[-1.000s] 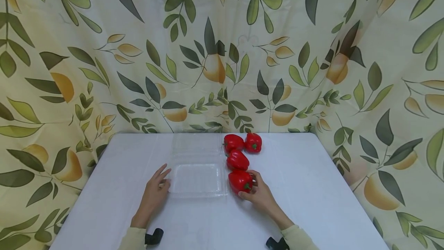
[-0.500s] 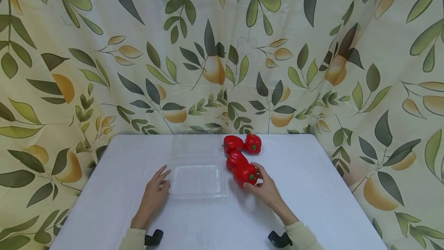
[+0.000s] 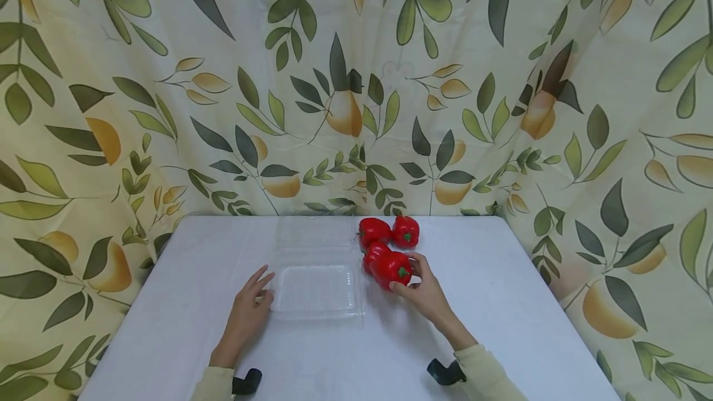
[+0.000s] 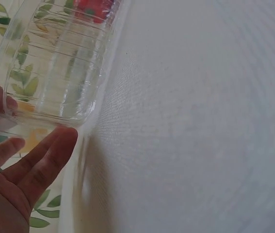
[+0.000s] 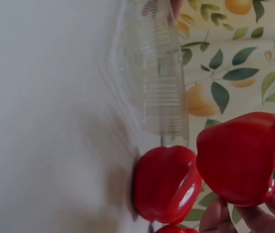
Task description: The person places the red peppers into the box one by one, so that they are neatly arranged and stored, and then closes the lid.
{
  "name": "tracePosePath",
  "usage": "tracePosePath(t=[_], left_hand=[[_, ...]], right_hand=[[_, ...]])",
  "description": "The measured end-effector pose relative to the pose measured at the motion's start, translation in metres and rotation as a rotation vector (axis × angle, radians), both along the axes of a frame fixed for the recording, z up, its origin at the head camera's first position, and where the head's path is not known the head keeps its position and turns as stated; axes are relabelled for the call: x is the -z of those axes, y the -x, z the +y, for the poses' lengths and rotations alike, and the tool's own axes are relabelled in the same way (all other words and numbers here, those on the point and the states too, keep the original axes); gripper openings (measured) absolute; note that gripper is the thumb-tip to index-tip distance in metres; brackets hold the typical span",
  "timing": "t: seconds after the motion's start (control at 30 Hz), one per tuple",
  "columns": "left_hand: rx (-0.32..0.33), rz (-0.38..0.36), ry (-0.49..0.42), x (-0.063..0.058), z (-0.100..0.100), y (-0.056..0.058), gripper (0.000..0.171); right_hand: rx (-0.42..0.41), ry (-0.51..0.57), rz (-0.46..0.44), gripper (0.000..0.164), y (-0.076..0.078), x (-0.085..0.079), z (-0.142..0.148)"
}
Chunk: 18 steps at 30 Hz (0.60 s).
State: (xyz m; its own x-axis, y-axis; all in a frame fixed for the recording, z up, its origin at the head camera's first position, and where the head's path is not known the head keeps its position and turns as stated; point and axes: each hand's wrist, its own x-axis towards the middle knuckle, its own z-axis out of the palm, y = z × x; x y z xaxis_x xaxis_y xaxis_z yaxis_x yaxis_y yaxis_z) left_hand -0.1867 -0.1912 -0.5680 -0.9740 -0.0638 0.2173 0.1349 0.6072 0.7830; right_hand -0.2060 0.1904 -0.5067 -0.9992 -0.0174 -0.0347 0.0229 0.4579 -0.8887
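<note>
My right hand (image 3: pixel 429 293) grips a red bell pepper (image 3: pixel 392 270) with a green stem, thumb on one side and fingers on the other. In the right wrist view this held pepper (image 5: pixel 244 160) is raised off the table, beside another bell pepper (image 5: pixel 164 184). In the head view it partly covers that second bell pepper (image 3: pixel 375 253). My left hand (image 3: pixel 250 311) is at the left edge of a clear plastic clamshell box (image 3: pixel 317 313), fingers extended. Seen from the left wrist, the fingertips (image 4: pixel 67 138) touch or nearly touch the box wall (image 4: pixel 55 109).
Two more red bell peppers, one at the back (image 3: pixel 374 231) and one right of it (image 3: pixel 406 231), lie near the table's far edge. The box's lid (image 3: pixel 314 231) lies folded back behind its base. A leaf-patterned curtain (image 3: pixel 356 172) hangs behind the white table (image 3: pixel 484 302).
My right hand has lifted the front bell pepper off the table and carried it slightly right and farther back. My left hand and the box have stayed in place.
</note>
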Motion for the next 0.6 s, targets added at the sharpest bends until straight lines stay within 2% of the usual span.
tracePosePath(t=[0.43, 0.6], left_hand=[[-0.006, 0.018, 0.010, 0.001, -0.001, 0.001, 0.041], [0.009, 0.018, -0.004, 0.002, -0.002, 0.001, 0.041]], right_hand=[[-0.058, 0.095, 0.026, 0.082, 0.010, -0.021, -0.009], [-0.093, 0.092, 0.034, 0.081, 0.014, -0.025, -0.013]])
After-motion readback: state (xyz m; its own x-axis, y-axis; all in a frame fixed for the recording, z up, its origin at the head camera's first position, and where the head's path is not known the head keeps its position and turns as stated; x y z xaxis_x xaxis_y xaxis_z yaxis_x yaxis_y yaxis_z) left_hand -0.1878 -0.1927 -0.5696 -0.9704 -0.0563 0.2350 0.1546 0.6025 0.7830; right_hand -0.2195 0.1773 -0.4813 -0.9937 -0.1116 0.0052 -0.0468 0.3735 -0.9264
